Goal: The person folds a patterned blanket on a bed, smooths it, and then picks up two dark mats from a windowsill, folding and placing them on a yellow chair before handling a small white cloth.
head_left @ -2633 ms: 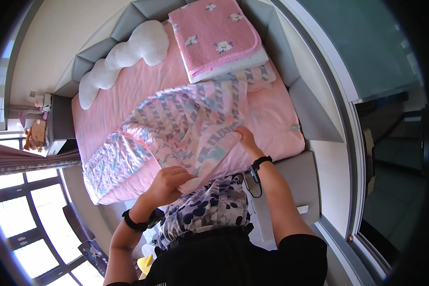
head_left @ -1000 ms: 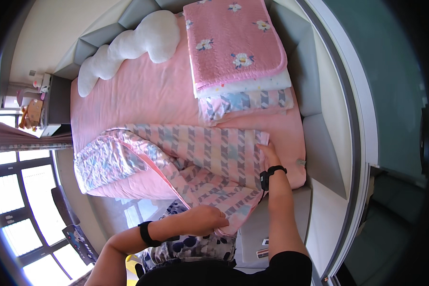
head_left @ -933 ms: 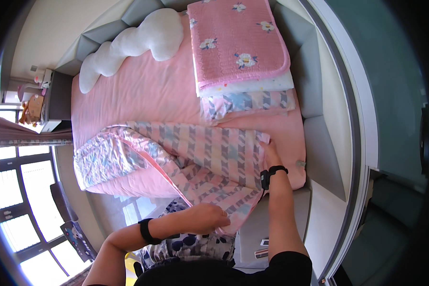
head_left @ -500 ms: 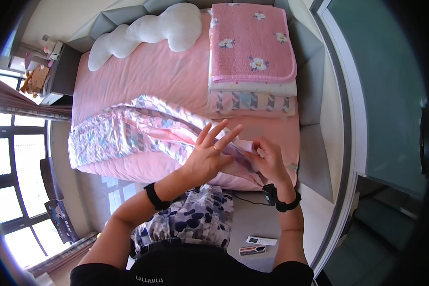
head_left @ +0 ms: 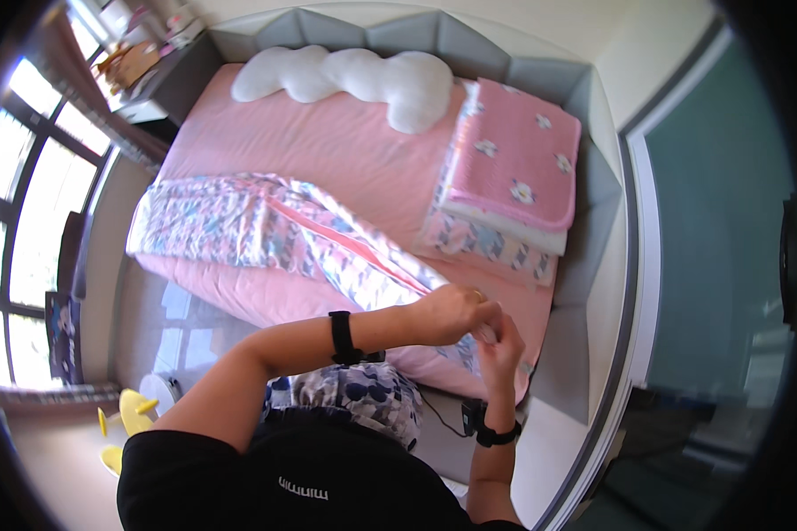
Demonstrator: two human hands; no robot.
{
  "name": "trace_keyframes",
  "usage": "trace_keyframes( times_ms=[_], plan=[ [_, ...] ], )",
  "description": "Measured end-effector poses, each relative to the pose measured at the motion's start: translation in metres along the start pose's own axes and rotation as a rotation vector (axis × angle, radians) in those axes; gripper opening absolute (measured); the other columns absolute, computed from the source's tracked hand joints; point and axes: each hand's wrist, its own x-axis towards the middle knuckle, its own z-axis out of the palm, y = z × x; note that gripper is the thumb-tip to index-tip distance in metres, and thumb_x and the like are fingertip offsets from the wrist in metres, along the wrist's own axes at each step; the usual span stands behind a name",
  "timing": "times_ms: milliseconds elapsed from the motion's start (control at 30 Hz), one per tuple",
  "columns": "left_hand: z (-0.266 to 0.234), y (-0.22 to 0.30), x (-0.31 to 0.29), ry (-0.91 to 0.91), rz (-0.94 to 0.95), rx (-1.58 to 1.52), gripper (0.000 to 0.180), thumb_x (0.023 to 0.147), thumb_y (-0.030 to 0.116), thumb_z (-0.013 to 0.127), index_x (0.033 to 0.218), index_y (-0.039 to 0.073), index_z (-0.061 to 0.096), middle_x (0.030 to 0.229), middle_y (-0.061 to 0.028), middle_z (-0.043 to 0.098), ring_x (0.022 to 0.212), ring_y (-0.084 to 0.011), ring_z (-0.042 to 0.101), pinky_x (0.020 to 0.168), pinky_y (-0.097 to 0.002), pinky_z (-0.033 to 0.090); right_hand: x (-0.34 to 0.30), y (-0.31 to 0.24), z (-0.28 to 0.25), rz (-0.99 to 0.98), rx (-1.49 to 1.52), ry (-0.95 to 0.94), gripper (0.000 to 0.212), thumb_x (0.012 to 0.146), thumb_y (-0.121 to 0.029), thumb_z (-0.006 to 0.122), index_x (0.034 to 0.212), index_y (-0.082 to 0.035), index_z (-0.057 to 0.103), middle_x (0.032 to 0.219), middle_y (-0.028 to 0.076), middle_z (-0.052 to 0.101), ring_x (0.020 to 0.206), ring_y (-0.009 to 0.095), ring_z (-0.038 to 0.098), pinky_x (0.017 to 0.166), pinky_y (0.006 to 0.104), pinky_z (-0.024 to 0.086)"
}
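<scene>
A patterned blue-and-pink blanket lies folded into a long strip across the near edge of the pink bed. My left hand reaches across to the strip's right end and closes on the blanket there. My right hand is right beside it, fingers pinching the same end of the fabric. Both wrists wear dark bands. The exact grip points are partly hidden by the hands themselves.
A folded pink flowered quilt rests on a folded patterned blanket at the bed's right side. A white cloud-shaped pillow lies at the head. A grey padded frame surrounds the bed. Windows stand left.
The blanket went from spread out to folded into a narrow strip. My hands came together at its right end, and my view shifted left.
</scene>
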Motion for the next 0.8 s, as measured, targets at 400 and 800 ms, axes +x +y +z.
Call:
trace_keyframes(
  times_ms=[400, 800],
  plan=[
    [-0.081, -0.099, -0.232, -0.053, -0.693, 0.2, 0.036, 0.064, 0.015, 0.057, 0.095, 0.002, 0.045, 0.094, -0.0155, 0.046, 0.089, -0.0297, 0.042, 0.077, -0.0359, 0.035, 0.039, -0.076, -0.023, -0.014, 0.164, 0.076, 0.02, 0.067, 0.0, 0.052, 0.087, 0.003, 0.05, 0.077, 0.002, 0.053, 0.068, 0.009, 0.046, 0.064, 0.0216, 0.037],
    [-0.072, -0.206, -0.453, 1.172, -1.682, -0.934, 0.02, 0.071, 0.017, 0.051, 0.077, -0.002, 0.051, 0.07, -0.0094, 0.053, 0.058, -0.0169, 0.053, 0.051, -0.0274, 0.045, 0.042, -0.112, 0.007, 0.072, 0.106, 0.038, 0.029, 0.069, 0.005, 0.045, 0.098, 0.007, 0.044, 0.091, 0.01, 0.051, 0.08, 0.016, 0.048, 0.074, 0.0263, 0.036]
  ],
)
